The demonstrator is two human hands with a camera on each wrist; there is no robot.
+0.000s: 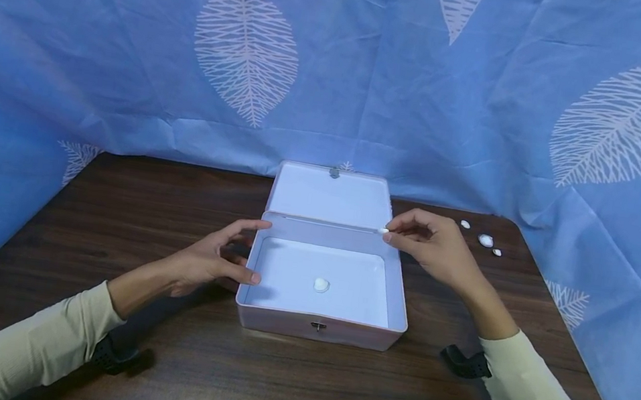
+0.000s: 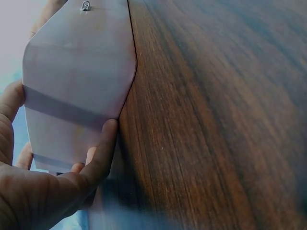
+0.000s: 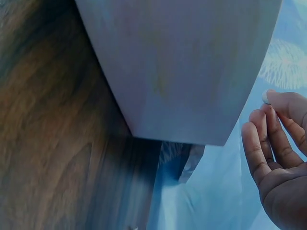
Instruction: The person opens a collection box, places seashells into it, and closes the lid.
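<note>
A white metal box (image 1: pixel 280 322) with its lid (image 1: pixel 330 194) folded back sits mid-table. My left hand (image 1: pixel 206 259) holds the box's left side, thumb and index fingertip over the rim. The left wrist view shows other fingers of the left hand (image 2: pixel 53 189) against the outer wall. One white shell (image 1: pixel 321 285) lies on the box floor. Over the box's back right corner, my right hand (image 1: pixel 430 241) pinches a small white shell (image 1: pixel 382 230) between thumb and fingertips. That shell (image 3: pixel 265 97) is mostly hidden by the fingers in the right wrist view.
Three small white shells, one of them the larger shell (image 1: pixel 485 241), lie on the dark wooden table (image 1: pixel 184 358) at the back right. A blue leaf-patterned cloth (image 1: pixel 372 85) hangs behind the table and along its sides. A metal clasp (image 1: pixel 319 326) juts from the box's front.
</note>
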